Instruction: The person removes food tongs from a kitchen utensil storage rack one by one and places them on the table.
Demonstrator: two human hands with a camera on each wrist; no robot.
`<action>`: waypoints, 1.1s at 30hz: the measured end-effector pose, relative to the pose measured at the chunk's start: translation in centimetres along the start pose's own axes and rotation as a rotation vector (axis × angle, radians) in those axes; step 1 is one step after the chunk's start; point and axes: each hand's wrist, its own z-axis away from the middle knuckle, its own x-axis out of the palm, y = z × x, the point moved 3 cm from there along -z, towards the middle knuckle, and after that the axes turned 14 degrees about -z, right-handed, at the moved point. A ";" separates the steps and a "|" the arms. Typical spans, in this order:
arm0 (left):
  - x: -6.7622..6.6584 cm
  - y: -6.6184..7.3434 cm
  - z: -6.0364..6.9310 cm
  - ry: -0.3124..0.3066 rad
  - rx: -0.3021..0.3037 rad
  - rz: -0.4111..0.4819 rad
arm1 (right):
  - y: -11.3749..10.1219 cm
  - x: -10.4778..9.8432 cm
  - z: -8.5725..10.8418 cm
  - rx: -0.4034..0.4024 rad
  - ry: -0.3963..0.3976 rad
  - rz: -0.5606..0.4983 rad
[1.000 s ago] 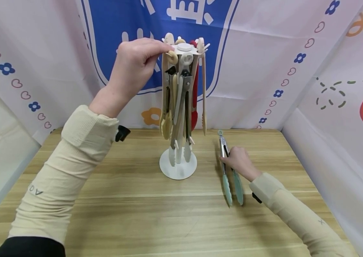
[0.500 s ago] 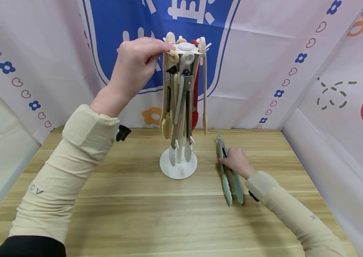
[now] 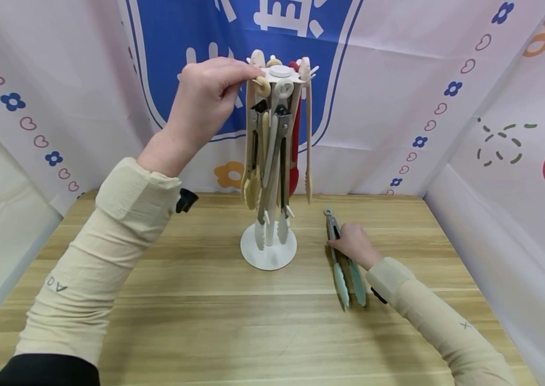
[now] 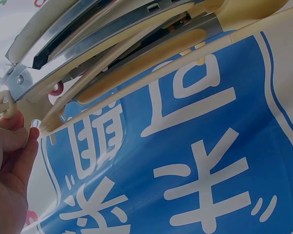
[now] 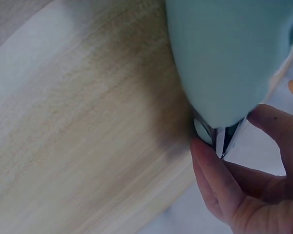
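My left hand (image 3: 207, 99) reaches to the top of a white utensil rack (image 3: 268, 260). Its thumb and fingertips pinch the rack's upper edge beside the cream ring (image 3: 262, 87) of hanging tongs; the exact contact is partly hidden. In the left wrist view that ring (image 4: 6, 105) hangs on a hook against the fingertips. Right of the rack, my right hand (image 3: 356, 245) grips the metal handles of tongs (image 3: 356, 281) with mint-green tips, their arms spread apart. The right wrist view shows a mint tip (image 5: 224, 58) up close, with thumb and fingers around the handle behind it.
More tongs hang around the rack, among them white-tipped tongs (image 3: 282, 161), red tongs (image 3: 294, 177) and beige ones (image 3: 308, 150). The wooden table (image 3: 195, 321) runs back to a printed cloth wall (image 3: 368, 107). Side walls of cloth stand left and right.
The mint tongs' ring end has come down and nearer in the head view while their tips stay almost in place. My right hand has shifted slightly left. The left hand stays at the rack.
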 end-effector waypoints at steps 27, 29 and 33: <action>0.1 0.0 0.1 0.010 -0.002 0.010 | -6.7 -5.1 0.1 -0.137 0.255 -0.154; 0.1 0.0 0.1 0.009 -0.003 0.009 | -7.3 -5.6 0.2 -0.166 0.272 -0.167; 0.1 0.0 0.1 0.009 -0.003 0.005 | -8.4 -6.4 0.4 -0.211 0.312 -0.195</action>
